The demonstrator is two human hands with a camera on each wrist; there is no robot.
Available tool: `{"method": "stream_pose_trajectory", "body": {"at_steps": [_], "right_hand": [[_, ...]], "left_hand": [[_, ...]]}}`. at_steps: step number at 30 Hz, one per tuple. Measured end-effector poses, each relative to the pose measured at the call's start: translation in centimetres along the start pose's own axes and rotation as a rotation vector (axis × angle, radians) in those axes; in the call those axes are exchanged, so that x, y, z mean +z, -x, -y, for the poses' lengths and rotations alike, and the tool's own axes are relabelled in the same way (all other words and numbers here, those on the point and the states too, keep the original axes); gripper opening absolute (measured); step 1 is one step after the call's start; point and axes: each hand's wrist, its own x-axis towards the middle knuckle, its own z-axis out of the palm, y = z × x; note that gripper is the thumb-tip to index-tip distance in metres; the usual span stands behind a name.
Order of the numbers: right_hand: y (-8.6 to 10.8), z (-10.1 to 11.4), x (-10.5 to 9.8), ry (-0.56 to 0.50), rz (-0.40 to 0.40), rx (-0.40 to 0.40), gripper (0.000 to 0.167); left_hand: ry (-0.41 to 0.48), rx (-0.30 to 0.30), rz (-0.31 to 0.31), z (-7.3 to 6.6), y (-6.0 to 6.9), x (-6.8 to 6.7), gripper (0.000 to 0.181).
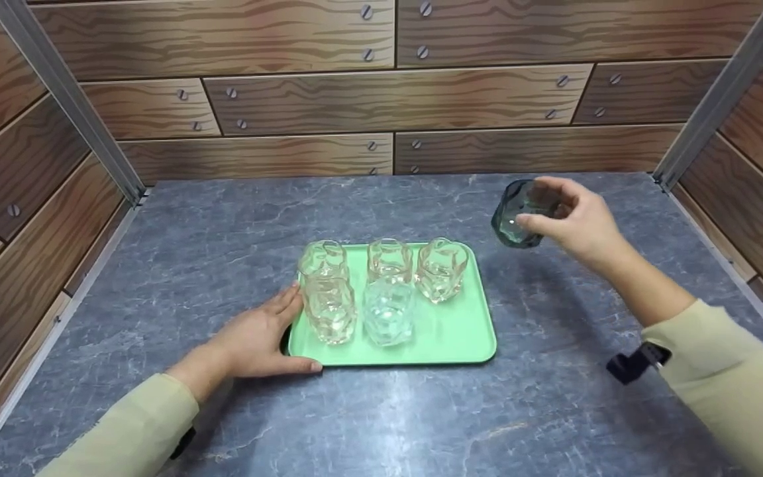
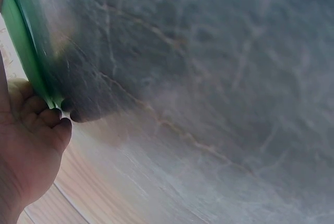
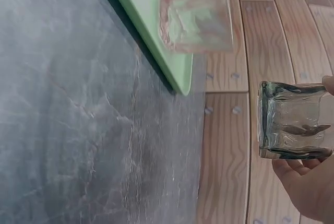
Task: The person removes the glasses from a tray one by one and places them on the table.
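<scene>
A green tray (image 1: pixel 451 331) lies on the table with several clear glasses on it, among them a bluish one (image 1: pixel 389 313) at the front middle. My left hand (image 1: pixel 255 338) grips the tray's left edge, thumb along the front corner; the left wrist view shows the curled fingers (image 2: pixel 44 114) at the green rim (image 2: pixel 23 46). Right of the tray and above the table, my right hand (image 1: pixel 583 222) holds a dark grey-green glass (image 1: pixel 520 215) tilted, between thumb and fingers. In the right wrist view that glass (image 3: pixel 295 122) is in the hand (image 3: pixel 313 187).
The grey marbled table (image 1: pixel 381 417) reaches wood-patterned walls (image 1: pixel 381 99) at the back and both sides. Metal posts (image 1: pixel 70 99) stand at the two back corners. The front row of glasses overlaps the back row in the head view.
</scene>
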Motion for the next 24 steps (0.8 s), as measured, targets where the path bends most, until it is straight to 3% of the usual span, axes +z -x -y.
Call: {"method": "stream_pose_trajectory", "body": {"at_steps": [14,24], "right_hand": [[-3.8,-4.0,0.8,-0.050,0.018,0.117,0.079],[-4.9,-6.5,2.1,-0.056,0.023,0.152,0.081]], "left_hand": [[0.004,0.001,-0.011,0.1,0.0,0.1,0.130],[0.000,0.000,-0.008,0.2,0.0,0.2,0.130]]}}
